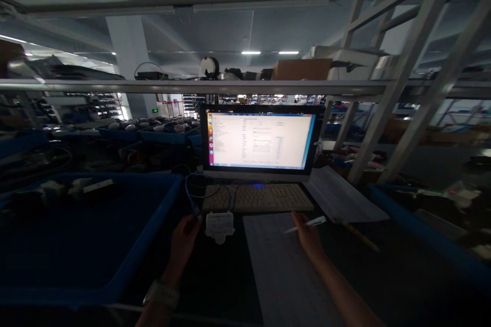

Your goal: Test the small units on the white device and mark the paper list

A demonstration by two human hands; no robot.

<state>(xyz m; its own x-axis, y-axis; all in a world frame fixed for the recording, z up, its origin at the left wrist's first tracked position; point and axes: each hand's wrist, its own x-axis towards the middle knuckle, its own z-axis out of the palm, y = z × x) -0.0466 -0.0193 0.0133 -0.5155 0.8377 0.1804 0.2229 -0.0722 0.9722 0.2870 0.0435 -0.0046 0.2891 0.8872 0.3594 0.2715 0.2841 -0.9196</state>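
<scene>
My left hand (184,240) rests on the dark bench beside a small white box-shaped device (219,225), fingers curled near a blue cable (191,195) that runs up toward the keyboard; whether it grips the cable I cannot make out. My right hand (308,237) is closed on a white pen (307,224), held over a sheet of paper (284,271). A white keyboard (258,197) lies just beyond both hands, under a lit monitor (260,140) showing a form window.
A large blue tray (115,265) lies at the left, another blue bin edge (422,240) at the right. More paper (341,196) and a yellow pencil (360,237) lie right of the keyboard. Metal shelf rails and slanted struts (402,76) stand overhead and right.
</scene>
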